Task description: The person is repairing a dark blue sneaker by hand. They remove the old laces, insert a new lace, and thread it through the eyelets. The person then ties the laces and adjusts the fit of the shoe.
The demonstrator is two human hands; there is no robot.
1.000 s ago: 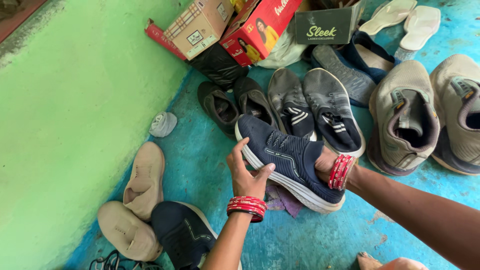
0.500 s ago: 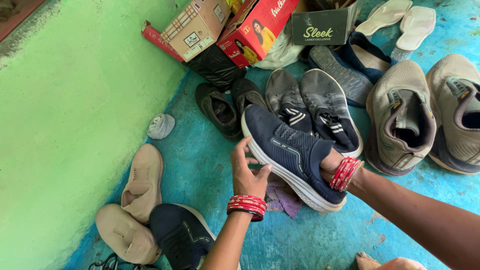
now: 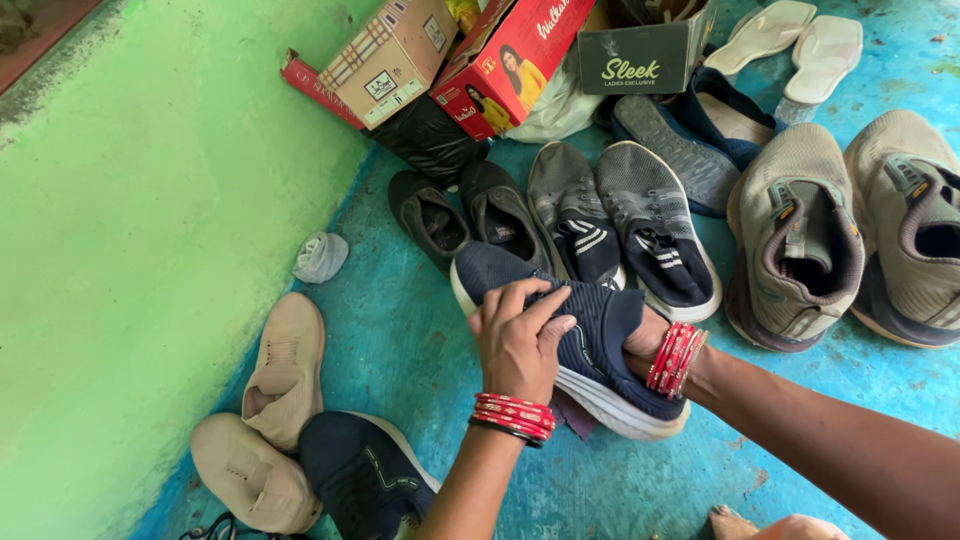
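the navy knit shoe [image 3: 590, 350] sits directly under both hands, just above the blue floor [image 3: 400, 340]. its long axis runs on a slant, toe up and to the left of the fingers, heel down and to the right. the left hand [image 3: 515, 340] lies over the middle of the upper, fingers [image 3: 540, 305] curled across the knit and pressing on it. the right hand [image 3: 648, 340] is at the heel opening, its fingers hidden behind or inside the collar, so i cannot tell whether they are clenched. the left hand is nearer the toe. beyond the toe, just past the fingers, lie two dark shoes [image 3: 470, 215] and a striped grey pair [image 3: 620, 225].
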